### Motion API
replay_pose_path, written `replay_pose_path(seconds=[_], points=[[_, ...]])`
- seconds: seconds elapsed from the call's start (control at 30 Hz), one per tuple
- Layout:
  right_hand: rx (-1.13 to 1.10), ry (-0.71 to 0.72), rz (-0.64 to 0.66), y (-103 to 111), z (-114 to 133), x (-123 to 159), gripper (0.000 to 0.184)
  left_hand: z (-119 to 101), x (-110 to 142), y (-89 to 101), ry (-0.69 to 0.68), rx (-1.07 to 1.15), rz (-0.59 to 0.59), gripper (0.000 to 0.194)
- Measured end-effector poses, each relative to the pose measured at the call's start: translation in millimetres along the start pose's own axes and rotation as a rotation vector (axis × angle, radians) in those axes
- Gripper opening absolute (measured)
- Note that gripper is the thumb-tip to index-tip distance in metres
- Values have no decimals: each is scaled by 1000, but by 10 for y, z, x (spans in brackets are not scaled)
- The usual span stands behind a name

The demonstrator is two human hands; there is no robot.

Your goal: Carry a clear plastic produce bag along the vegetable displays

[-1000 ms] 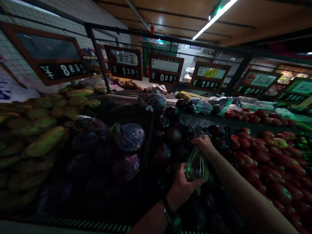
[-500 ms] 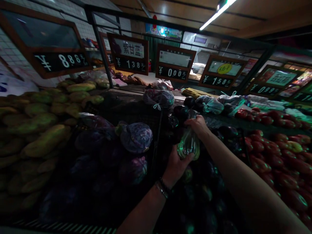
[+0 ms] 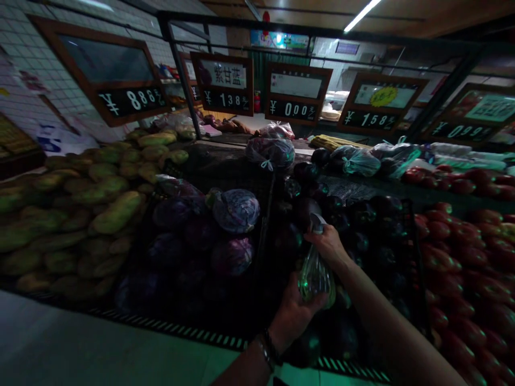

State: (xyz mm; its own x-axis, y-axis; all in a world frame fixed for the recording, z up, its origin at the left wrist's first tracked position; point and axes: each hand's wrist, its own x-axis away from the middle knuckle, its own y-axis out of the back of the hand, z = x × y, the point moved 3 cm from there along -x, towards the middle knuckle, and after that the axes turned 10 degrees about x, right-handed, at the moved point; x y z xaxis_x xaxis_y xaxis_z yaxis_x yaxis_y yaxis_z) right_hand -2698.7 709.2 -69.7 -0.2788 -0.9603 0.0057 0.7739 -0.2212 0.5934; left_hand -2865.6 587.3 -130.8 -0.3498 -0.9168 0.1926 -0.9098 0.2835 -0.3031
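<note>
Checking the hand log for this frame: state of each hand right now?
Left hand: closed, cupping the lower part of the clear plastic bag.
Right hand: closed, gripping the same bag near its top.

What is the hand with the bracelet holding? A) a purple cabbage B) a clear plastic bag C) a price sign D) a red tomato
B. The left hand cups a clear plastic bag from below, and the right hand grips the bag higher up.
</note>
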Motion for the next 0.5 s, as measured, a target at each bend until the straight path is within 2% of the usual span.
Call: replay_pose_path(seconds=[0.07,0.13,0.3,0.4,0.5], points=[[-8,-16,25,64,-173,239,25,146,172,-82,82,0,-12,75],[-19,-5,57,144,-326,476,24,257,336,-187,124,30,24,76],[32,-87,28,423,-593,1038,23,338,690,-518,94,60,196,70],[-21,-107,21,565,-700,1327,29,453,873,-700,158,99,191,68],[-41,-115,57,644,-886,1582,33,671,1064,-847,228,128,203,71]])
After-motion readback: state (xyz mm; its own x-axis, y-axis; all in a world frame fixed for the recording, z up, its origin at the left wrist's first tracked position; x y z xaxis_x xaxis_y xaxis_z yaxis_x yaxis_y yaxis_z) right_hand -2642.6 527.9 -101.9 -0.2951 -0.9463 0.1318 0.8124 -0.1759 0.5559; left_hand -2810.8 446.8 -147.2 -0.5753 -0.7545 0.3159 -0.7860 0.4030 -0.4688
